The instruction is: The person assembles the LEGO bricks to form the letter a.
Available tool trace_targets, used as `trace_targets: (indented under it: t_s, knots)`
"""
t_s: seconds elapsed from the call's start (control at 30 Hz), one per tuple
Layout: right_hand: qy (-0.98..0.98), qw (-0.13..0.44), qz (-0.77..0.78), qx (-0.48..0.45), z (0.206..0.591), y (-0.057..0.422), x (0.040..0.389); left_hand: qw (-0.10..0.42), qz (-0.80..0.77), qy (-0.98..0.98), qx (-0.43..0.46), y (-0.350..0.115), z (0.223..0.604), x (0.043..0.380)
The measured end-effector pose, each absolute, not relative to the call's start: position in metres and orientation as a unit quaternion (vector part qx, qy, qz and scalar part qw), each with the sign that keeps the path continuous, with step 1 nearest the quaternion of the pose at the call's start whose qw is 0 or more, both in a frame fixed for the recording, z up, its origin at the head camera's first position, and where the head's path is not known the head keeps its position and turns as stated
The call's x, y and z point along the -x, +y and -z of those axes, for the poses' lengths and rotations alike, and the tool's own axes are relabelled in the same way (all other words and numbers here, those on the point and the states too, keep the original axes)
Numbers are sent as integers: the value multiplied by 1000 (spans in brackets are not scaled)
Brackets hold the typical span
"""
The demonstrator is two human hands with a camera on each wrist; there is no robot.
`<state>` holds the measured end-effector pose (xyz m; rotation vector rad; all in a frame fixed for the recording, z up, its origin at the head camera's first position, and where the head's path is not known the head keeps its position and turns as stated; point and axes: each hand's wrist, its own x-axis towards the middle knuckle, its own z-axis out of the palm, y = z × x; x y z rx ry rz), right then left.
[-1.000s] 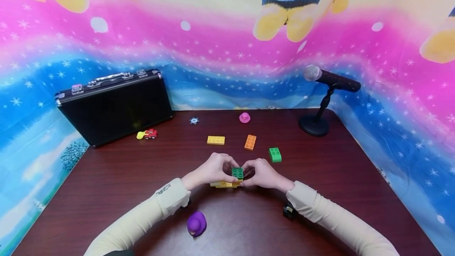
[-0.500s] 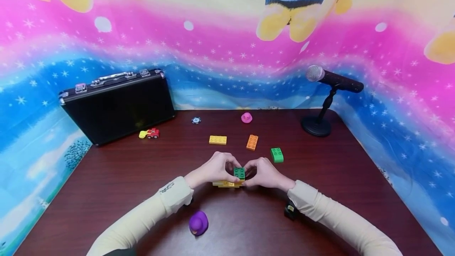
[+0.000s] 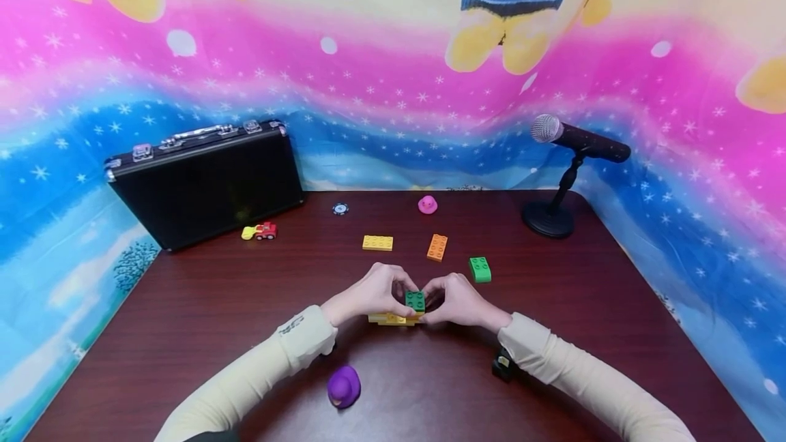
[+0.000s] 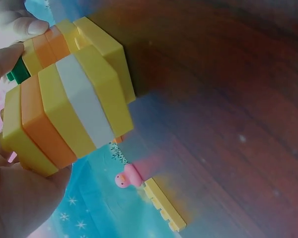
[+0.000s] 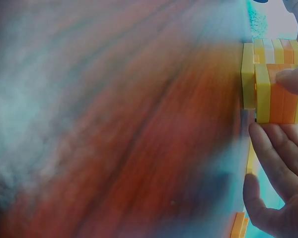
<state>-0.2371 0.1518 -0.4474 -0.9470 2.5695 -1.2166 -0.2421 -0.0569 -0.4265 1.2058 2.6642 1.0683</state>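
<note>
Both hands meet at a small structure of stacked toy building bricks in the middle of the table. In the left wrist view the brick structure [image 4: 74,109] shows two columns of yellow, orange and white layers on a yellow base. A dark green brick [image 3: 415,301] with studs tops one column. My left hand [image 3: 377,292] grips the left column, thumb toward the green brick. From the other side, my right hand [image 3: 457,301] pinches the right column; in the right wrist view its thumb [image 5: 294,81] presses an orange layer and its fingers lie along the far side.
Beyond the hands lie a yellow brick [image 3: 377,243], an orange brick [image 3: 437,247] and a light green brick [image 3: 480,269]. Farther back are a pink duck [image 3: 427,204], poker chip [image 3: 340,209], toy car [image 3: 260,231], black case [image 3: 209,186] and microphone [image 3: 583,142]. A purple duck [image 3: 344,387] sits nearer.
The whole head view has shifted a little to the right. Both hands keep their hold on the brick structure, with hardly any movement.
</note>
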Motion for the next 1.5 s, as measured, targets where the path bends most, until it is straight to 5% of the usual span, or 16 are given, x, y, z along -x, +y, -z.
trace_targets:
  t_s: [1.27, 1.5]
  knots:
    - [834, 106, 449, 302, 448, 155, 237, 2, -312, 861, -401, -60, 426, 238]
    - [834, 121, 454, 291, 450, 153, 237, 44, -273, 898, -343, -88, 424, 234]
